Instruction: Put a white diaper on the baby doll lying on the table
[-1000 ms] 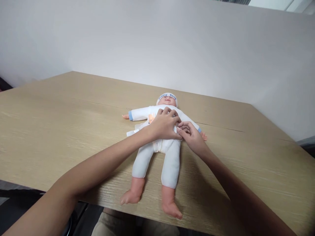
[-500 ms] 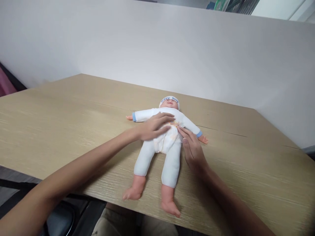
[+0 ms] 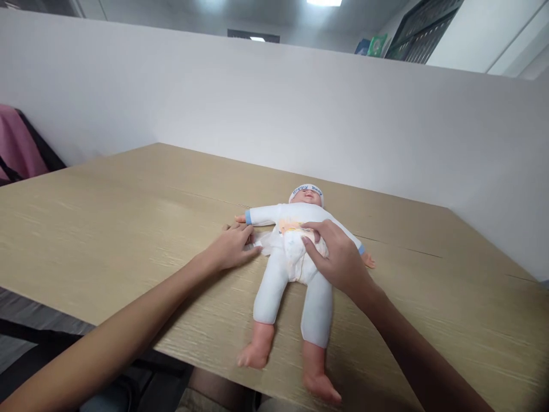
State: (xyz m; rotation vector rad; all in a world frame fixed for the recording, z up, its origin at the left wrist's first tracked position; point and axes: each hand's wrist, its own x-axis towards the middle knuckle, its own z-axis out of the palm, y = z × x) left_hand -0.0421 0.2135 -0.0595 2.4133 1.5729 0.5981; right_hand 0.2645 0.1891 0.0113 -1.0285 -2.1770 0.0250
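Note:
A baby doll in a white outfit with blue cuffs lies on its back, head away from me. Around its hips sits a white diaper with an orange printed waistband. One side tab of the diaper stretches out to the left, gripped between the thumb and fingers of my left hand near the tabletop. My right hand rests over the diaper's front at the right, thumb and fingers apart and touching it. The far side of the diaper is hidden beneath that hand.
The wooden table backs onto a white partition. A pink item with a black edge is beyond the left table edge. A chair part shows below the front edge.
My left hand has moved from the diaper's front out to the left and drawn a side tab outward. My right hand has shifted onto the front. The camera view has tilted up.

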